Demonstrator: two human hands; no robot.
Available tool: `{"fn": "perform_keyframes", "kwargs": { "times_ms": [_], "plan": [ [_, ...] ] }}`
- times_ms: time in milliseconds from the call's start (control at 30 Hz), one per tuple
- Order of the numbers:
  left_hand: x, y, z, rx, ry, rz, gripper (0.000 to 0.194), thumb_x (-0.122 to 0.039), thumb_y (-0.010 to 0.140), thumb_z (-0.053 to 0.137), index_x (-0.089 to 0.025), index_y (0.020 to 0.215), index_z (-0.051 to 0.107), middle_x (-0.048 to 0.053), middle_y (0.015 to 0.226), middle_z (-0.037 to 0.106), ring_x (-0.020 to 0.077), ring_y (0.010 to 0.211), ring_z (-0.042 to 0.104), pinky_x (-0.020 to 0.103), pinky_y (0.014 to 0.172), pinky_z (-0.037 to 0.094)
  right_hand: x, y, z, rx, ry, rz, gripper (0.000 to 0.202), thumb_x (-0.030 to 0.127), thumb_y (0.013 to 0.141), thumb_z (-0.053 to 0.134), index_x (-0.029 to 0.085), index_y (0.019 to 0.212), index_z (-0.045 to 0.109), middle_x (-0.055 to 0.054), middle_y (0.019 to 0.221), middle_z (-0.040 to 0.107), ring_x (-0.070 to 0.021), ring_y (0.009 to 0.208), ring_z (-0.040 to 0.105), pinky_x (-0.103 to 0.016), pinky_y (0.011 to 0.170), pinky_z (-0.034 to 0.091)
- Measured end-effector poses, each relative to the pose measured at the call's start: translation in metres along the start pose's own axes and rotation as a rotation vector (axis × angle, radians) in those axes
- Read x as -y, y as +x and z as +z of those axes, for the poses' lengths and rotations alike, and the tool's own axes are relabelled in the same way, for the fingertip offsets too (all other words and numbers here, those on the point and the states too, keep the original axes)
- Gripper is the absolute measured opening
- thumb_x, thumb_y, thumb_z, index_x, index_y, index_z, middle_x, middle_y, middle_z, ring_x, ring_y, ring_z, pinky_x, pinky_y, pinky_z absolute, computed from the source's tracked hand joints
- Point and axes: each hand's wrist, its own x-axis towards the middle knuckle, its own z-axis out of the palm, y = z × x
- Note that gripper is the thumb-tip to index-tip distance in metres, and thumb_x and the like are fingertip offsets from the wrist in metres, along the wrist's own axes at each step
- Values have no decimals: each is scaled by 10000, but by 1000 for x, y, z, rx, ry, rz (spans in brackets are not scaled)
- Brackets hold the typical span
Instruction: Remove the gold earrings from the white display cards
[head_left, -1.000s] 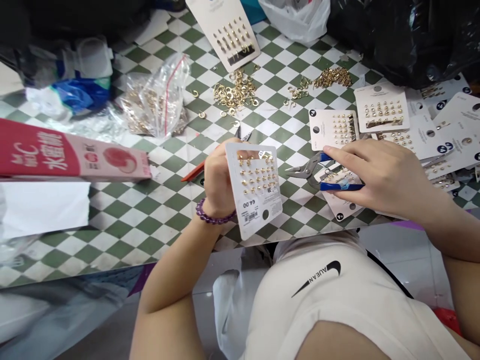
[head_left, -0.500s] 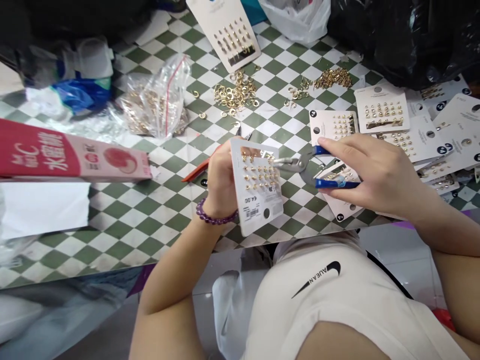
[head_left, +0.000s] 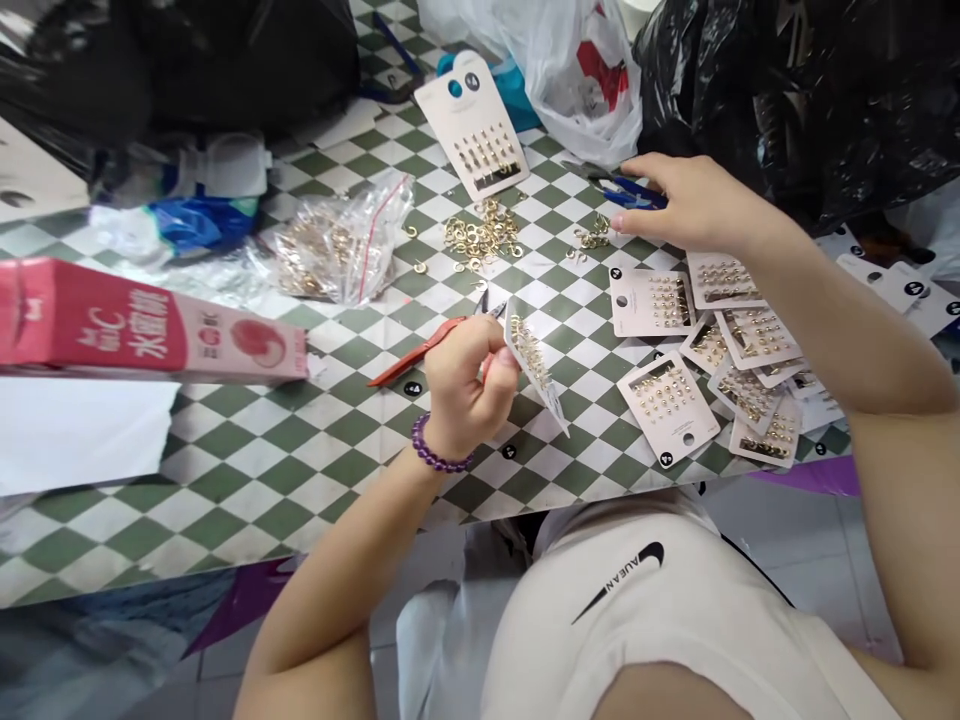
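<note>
My left hand (head_left: 472, 375), with a purple bead bracelet (head_left: 437, 450) at the wrist, pinches an earring card (head_left: 536, 362) by its edge. The card is tilted nearly edge-on, its rows of small gold pieces facing right. At the back, my right hand (head_left: 697, 200) is over blue-handled pliers (head_left: 634, 192), thumb and index finger apart on either side of the handles. The pliers point left beside the white plastic bag. Orange-handled pliers (head_left: 412, 355) lie behind my left hand. A small group of gold rings (head_left: 592, 238) is just below my right thumb.
A pile of gold rings (head_left: 484, 235) and a zip bag of gold pieces (head_left: 337, 240) lie mid-table. Several earring cards (head_left: 667, 410) overlap at right; another card (head_left: 476, 125) lies at the back. A pink box (head_left: 157, 325) juts in from the left; black bags (head_left: 795, 90) stand behind.
My right hand has moved up and away with the blue pliers, off the card, to the back of the table. My left hand has turned the card nearly edge-on.
</note>
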Motion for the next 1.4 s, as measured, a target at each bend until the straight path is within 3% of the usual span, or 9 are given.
{"fn": "perform_keyframes", "kwargs": {
  "times_ms": [167,300,500,667,867,1067,1200,1300,1400],
  "plan": [
    [-8,4,0,3,6,159,218,-227,900,405,-202,685,430,-40,541,405,92,463,366,252,468,340,-13,31,18,-45,-206,-99,496,511,758,627,286,1199,603,-85,1057,658,-290,911,609,-429,690,488],
    [-11,7,1,15,32,202,203,-185,883,406,-210,682,421,-35,544,406,101,466,371,255,458,338,-15,44,23,-77,-238,-85,500,542,741,648,259,1153,627,-92,1057,649,-271,885,592,-406,691,475],
    [-16,8,1,36,45,237,184,-141,845,412,-206,674,423,-30,533,434,98,459,379,248,443,335,-21,57,21,-200,63,43,567,550,891,492,124,1265,521,-81,1072,656,-131,870,546,-278,793,458],
    [-18,9,1,47,62,247,179,-108,811,420,-199,657,425,-29,527,445,94,466,390,237,444,337,-21,61,19,-203,142,95,565,548,883,497,120,1249,537,-53,993,673,-125,803,567,-263,723,465],
    [-18,8,2,41,51,256,170,-106,805,431,-200,664,421,-29,532,441,94,472,385,239,456,340,-4,46,21,-84,-23,-115,538,499,813,607,217,1266,536,-64,1178,626,-203,986,589,-372,858,495],
    [-16,7,4,52,5,314,141,-104,782,430,-206,685,424,-20,539,447,109,482,403,243,457,350,1,79,50,-109,-232,-287,560,538,652,704,278,1143,635,-97,1062,648,-305,939,586,-454,758,472],
    [-18,5,4,84,25,333,153,-73,734,432,-212,685,392,-27,545,419,114,488,370,248,454,320,8,87,46,144,-254,-406,742,624,648,640,299,1307,536,-63,1235,587,-331,1202,465,-488,987,386],
    [-19,3,4,105,29,334,167,-57,721,417,-216,688,378,-34,549,401,112,486,342,248,454,302,20,88,28,273,-197,-379,782,699,723,473,277,1382,472,-27,1383,489,-309,1344,337,-454,1109,286],
    [-20,3,5,112,18,322,164,-57,722,421,-215,694,385,-32,561,398,112,500,342,249,460,301,30,108,11,127,-132,-216,651,636,813,313,293,1318,539,18,1359,524,-244,1285,428,-347,1089,331]
  ]
}}
